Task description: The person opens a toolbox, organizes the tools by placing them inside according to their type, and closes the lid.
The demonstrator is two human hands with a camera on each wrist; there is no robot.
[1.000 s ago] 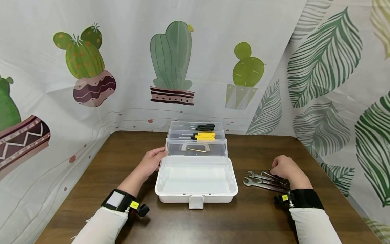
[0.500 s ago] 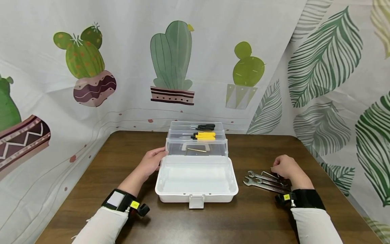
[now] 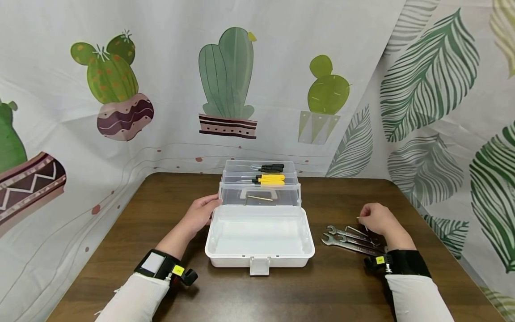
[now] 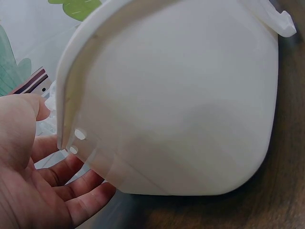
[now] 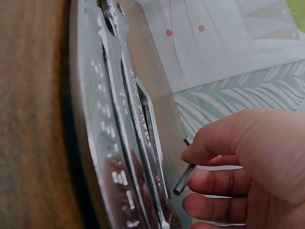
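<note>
A white toolbox (image 3: pixel 259 232) stands unfolded on the table, its clear trays raised behind it. My left hand (image 3: pixel 203 209) holds its back left side; in the left wrist view the thumb (image 4: pixel 40 107) meets a clear part and the fingers bend behind the edge. Between thumb and fingers my right hand (image 3: pixel 378 219) pinches a small metal hex key (image 5: pixel 184 180), raised just above the table. Beside it lie several open-ended wrenches (image 3: pixel 354 243) and another hex key (image 3: pixel 355 230). A gold-coloured hex key (image 3: pixel 259 198) rests in the lowest clear tray.
Screwdrivers with yellow handles (image 3: pixel 271 180) lie in the middle tray, black-handled screwdrivers (image 3: pixel 271 168) in the top one. The toolbox latch (image 3: pixel 259 266) hangs at the front. A curtain (image 3: pixel 281 89) printed with cacti rises behind the brown table (image 3: pixel 322 290).
My right hand has lifted slightly from beside the wrenches, and the end of the pinched hex key now shows at the fingertips. The left hand and toolbox have stayed still.
</note>
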